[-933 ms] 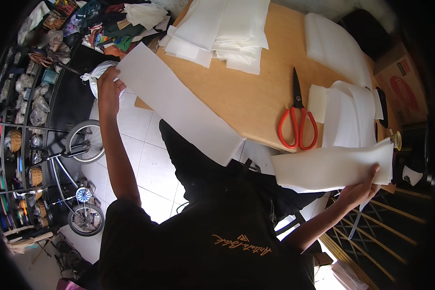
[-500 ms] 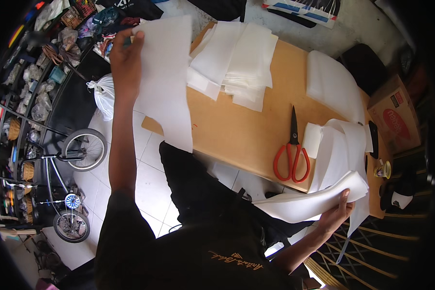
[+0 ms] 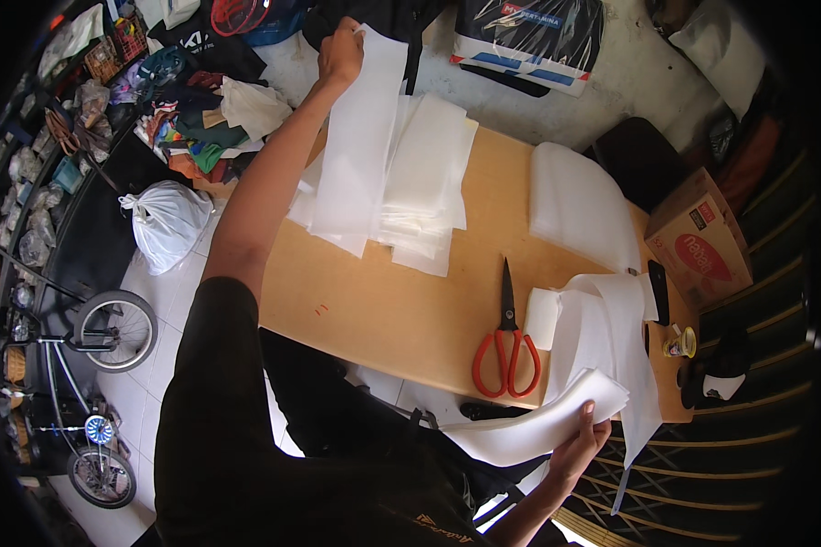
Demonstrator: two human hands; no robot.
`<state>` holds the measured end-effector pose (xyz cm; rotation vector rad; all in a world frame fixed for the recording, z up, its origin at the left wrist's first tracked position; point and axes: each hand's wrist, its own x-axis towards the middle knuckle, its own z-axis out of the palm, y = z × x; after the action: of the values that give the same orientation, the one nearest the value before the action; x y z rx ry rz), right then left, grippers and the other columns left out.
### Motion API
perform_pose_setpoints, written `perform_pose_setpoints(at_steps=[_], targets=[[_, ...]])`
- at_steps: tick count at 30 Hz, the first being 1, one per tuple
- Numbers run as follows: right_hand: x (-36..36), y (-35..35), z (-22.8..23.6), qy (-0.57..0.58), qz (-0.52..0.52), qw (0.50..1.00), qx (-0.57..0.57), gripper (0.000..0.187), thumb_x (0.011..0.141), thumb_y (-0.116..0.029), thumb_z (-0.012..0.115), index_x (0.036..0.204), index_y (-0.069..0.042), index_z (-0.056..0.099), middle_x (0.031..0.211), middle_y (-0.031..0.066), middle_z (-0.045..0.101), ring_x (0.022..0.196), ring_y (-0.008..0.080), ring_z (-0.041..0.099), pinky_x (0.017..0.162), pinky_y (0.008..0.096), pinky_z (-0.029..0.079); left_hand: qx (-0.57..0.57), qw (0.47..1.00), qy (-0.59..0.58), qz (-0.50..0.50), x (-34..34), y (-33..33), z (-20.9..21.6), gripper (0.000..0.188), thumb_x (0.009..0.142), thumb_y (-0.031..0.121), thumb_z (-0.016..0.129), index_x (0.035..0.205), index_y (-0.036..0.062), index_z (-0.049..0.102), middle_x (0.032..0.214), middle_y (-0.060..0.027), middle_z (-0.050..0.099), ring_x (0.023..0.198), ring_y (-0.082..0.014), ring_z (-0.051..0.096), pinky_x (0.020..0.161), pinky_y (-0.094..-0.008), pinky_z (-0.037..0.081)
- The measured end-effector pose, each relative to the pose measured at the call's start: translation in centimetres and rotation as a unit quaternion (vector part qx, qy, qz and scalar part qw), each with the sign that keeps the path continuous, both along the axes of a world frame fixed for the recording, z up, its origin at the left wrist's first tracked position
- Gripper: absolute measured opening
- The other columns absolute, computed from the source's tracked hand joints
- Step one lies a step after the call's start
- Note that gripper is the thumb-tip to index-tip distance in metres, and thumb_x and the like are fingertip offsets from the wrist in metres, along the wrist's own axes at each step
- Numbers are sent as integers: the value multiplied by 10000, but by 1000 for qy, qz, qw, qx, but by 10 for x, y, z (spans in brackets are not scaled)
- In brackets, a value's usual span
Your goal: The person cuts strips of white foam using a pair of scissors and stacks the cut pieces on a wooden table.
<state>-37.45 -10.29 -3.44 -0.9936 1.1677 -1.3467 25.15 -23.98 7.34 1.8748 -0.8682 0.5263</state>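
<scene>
My left hand (image 3: 341, 56) reaches to the far left of the table, its fingers pinched on the upper end of a white sheet piece (image 3: 360, 137). That piece hangs down over other flat white pieces, beside a stack of cut white sheets (image 3: 424, 182). Near the front right edge, my right hand (image 3: 582, 445) grips a bent bundle of white sheets (image 3: 520, 428), thumb on top and the other fingers underneath. Scissors with red handles (image 3: 506, 351) lie just left of a small white roll (image 3: 543, 319) and curled white sheet material (image 3: 602, 328).
The wooden table (image 3: 383, 319) also bears a stack of rounded white sheets (image 3: 579, 205). A cardboard box (image 3: 700, 242) and a small cup (image 3: 680, 343) are at the right. A white bag (image 3: 164, 223), a small bicycle (image 3: 82, 383) and loaded shelves are on the left.
My left hand has moved farther out and right, carrying the white sheet piece over the flat pieces on the table. My right hand keeps hold of its bundle. The whole view has shifted.
</scene>
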Motion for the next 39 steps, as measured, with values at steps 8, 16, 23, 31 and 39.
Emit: perform_pose_setpoints(at_steps=[8, 16, 23, 31, 39], targets=[[10, 1, 1, 21, 12, 1000, 17, 282, 934, -173, 645, 1098, 14, 512, 982, 88, 613, 870, 126, 579, 795, 275, 488, 52, 996, 52, -43, 30, -39, -78, 370, 925, 222, 639, 1215, 45, 493, 1011, -264, 662, 990, -422, 637, 834, -458, 490], [15, -2, -7, 30, 8, 999, 44, 313, 931, -190, 654, 1110, 24, 513, 972, 81, 610, 875, 120, 569, 789, 269, 479, 241, 956, 2, -168, 18, -23, -113, 497, 961, 370, 552, 1375, 185, 351, 1406, -285, 381, 1200, -455, 503, 987, -517, 426], [23, 3, -1, 4, 36, 999, 28, 242, 911, -161, 667, 1009, 55, 618, 896, 82, 663, 801, 128, 604, 766, 262, 464, 429, 891, -146, -28, -33, 34, -77, 400, 951, 449, 539, 1221, 154, 548, 1396, -246, 414, 1224, -406, 494, 1048, -475, 375], [18, 6, 5, -8, 58, 997, 56, 236, 928, -174, 657, 1039, 6, 553, 929, 60, 621, 848, 107, 574, 773, 253, 469, 544, 768, 107, -321, -75, 118, -46, 495, 866, 481, 651, 1180, 100, 627, 1254, -166, 563, 1204, -307, 526, 1026, -382, 398], [20, 13, 0, -32, 55, 997, 50, 210, 903, -152, 673, 996, 32, 629, 879, 59, 659, 786, 116, 603, 743, 248, 460, 589, 730, -48, -344, -77, 152, -73, 1055, 653, 452, 834, 1481, 84, 294, 1525, -181, 262, 1406, -325, 266, 1126, -410, 282]])
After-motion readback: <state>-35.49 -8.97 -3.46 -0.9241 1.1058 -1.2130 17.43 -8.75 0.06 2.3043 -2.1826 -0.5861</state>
